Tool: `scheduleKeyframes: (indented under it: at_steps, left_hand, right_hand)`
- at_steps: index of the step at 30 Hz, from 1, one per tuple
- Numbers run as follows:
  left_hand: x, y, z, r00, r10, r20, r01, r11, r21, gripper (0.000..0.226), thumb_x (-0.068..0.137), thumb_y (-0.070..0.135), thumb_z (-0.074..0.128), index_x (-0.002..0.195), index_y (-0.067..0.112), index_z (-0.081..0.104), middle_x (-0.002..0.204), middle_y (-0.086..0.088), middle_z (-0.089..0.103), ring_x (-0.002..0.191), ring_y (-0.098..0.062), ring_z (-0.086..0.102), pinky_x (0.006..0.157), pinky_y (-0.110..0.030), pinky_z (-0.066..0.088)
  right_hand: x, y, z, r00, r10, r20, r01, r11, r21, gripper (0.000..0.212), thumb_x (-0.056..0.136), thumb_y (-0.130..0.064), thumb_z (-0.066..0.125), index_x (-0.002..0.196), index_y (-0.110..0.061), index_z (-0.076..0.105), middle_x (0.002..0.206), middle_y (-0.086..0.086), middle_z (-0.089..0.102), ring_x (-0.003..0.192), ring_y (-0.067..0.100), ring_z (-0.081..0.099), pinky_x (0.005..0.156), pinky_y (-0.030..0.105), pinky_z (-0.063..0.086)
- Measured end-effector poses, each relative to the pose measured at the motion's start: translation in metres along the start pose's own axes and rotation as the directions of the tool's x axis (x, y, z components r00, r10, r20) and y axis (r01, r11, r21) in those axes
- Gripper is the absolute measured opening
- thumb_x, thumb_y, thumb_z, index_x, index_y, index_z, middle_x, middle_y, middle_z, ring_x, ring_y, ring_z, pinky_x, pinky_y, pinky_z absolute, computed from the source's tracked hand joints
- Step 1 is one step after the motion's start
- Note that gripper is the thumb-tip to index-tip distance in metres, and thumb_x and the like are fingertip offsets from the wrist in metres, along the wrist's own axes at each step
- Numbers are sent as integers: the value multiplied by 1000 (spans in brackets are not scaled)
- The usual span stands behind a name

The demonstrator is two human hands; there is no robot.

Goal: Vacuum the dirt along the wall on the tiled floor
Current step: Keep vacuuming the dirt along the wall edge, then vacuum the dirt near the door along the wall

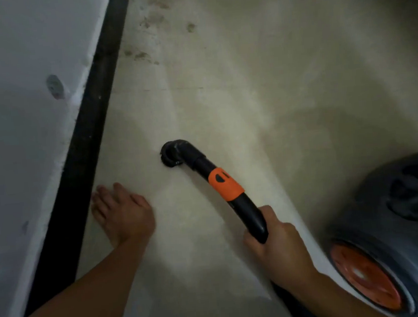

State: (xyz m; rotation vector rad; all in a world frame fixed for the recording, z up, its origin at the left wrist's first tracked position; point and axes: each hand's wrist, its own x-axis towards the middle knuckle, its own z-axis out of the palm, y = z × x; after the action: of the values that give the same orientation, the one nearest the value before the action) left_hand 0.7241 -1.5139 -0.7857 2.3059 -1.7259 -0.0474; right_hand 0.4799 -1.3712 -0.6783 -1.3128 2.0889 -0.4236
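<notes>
You are mid-sweep: your right hand (275, 248) wraps its fingers around the black-and-orange vacuum wand (226, 184), left hand (122, 212) spread flat on pale tiled floor (247, 92), so push toward the dirt patches (152, 20) ahead beside the black skirting (94, 117).

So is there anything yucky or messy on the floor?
Yes. Dark, dirty patches are scattered over the pale tiled floor by the black skirting, farther along the wall than the vacuum nozzle. The right hand grips the hose handle; the left hand lies flat on the floor.
</notes>
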Motion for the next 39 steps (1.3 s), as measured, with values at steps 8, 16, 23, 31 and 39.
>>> scheduleKeyframes:
  at_steps: [8, 16, 23, 31, 39]
  left_hand:
    - [-11, -5, -11, 996, 44, 84, -44, 999, -6, 55, 83, 24, 33, 119, -12, 53, 131, -43, 41, 124, -55, 38, 108, -56, 26]
    - [-90, -8, -65, 863, 140, 486, -187, 981, 50, 26, 90, 25, 57, 105, 5, 56, 116, -23, 51, 110, -39, 45, 88, -40, 42]
    - [-163, 74, -135, 608, 6, 794, 483, 791, -375, 55, 101, 47, 38, 97, 0, 65, 92, -20, 67, 86, -34, 64, 77, -38, 47]
    - [-241, 148, -300, 405, 40, 914, 838, 385, -388, 69, 100, 60, 20, 101, 4, 61, 101, -23, 68, 92, -34, 65, 88, -46, 47]
    - [-279, 225, -464, 421, -136, 897, 905, 130, -405, 51, 94, 60, 44, 94, 9, 50, 82, -17, 60, 73, -32, 63, 82, -51, 54]
  right_hand:
    - [-97, 63, -4, 999, 30, -18, -32, 996, -78, 27, 87, -41, 59, 106, -28, 45, 79, 0, 59, 75, 24, 60, 66, 36, 48]
    - [-137, 84, -11, 995, 91, 50, -89, 995, -37, 27, 84, -42, 60, 94, -24, 42, 88, 5, 64, 86, 28, 64, 70, 36, 48]
    - [-179, 81, -48, 991, 26, 128, -29, 999, 22, 24, 82, -40, 59, 92, -25, 43, 86, 1, 58, 87, 29, 63, 65, 34, 42]
    - [-272, 40, -155, 986, 56, 156, -66, 996, 63, 24, 93, -37, 56, 98, -25, 36, 92, 2, 62, 75, 20, 55, 65, 32, 41]
    - [-359, -13, -286, 981, 88, 173, -98, 994, 49, 47, 94, -46, 54, 136, -25, 46, 125, -2, 59, 112, 19, 59, 91, 33, 47]
